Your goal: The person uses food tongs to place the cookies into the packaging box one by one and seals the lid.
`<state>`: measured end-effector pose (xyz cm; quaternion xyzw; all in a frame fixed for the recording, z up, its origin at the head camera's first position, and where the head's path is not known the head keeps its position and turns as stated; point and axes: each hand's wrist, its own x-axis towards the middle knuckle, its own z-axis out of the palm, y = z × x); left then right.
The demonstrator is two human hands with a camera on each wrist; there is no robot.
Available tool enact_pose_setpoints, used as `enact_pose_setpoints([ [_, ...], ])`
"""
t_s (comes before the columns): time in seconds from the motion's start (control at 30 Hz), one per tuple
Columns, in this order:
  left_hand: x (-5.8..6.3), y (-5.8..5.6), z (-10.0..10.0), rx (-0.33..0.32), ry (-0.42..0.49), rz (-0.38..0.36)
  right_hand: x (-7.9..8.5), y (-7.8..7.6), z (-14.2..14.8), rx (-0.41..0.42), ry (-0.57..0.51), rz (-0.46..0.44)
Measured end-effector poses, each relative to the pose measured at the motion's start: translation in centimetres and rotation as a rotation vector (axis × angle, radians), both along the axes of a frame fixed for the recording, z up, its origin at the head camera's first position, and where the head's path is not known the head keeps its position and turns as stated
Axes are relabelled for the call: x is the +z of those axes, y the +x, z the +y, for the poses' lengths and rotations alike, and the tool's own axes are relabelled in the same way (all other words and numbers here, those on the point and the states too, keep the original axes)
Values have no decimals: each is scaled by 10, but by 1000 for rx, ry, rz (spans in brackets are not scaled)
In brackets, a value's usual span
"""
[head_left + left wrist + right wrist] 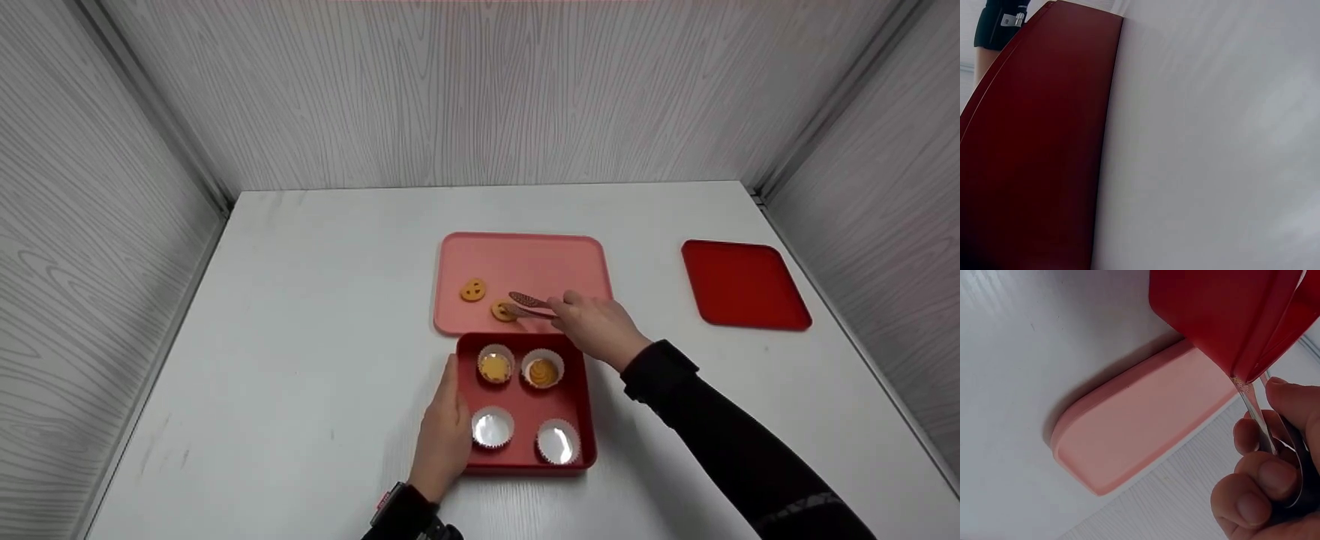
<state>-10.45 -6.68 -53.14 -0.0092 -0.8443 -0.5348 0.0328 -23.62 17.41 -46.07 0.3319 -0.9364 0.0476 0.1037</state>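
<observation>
My right hand (598, 327) grips a pair of tongs (1264, 430) whose two tips stand apart over the pink tray (525, 259). The lower tip overlaps a yellow cookie with dark spots (498, 312); a similar cookie (472, 290) lies to its left. Along the left wall of a red box (517, 405) rests my left hand (445, 431), fingers straight. Inside the box, the back row has a paper cup with a flat yellow treat (494, 368) and one with a swirled cookie (543, 372). Two paper cups in front, left (492, 428) and right (558, 442), hold nothing.
A flat red tray (746, 285) lies at the right of the white table (300, 337). The box stands right against the near edge of the pink tray. Grey wood-grain panels (487, 97) enclose the table at the back and both sides.
</observation>
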Motion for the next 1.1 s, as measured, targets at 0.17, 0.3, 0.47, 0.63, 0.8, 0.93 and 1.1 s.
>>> enact_pose_setpoints([
  [0.17,1,1,0,0,2,-1,-1,-2,3,-9,-32,-40],
  [0.3,0,1,0,2,-4,11,-1,-3,5,11,-39,-96],
  [0.47,-1,0,-1,5,-9,35,-1,-5,5,35,-11,-124],
  [0.63,-2,0,0,7,-15,36,1,-6,3,50,34,-100],
  [0.8,-3,0,0,8,-16,35,3,-8,1,47,84,-72],
  [0.93,-2,0,0,6,-20,43,2,-9,1,41,119,-51],
  [1.1,-2,1,1,8,-15,32,3,-12,1,36,163,-49],
])
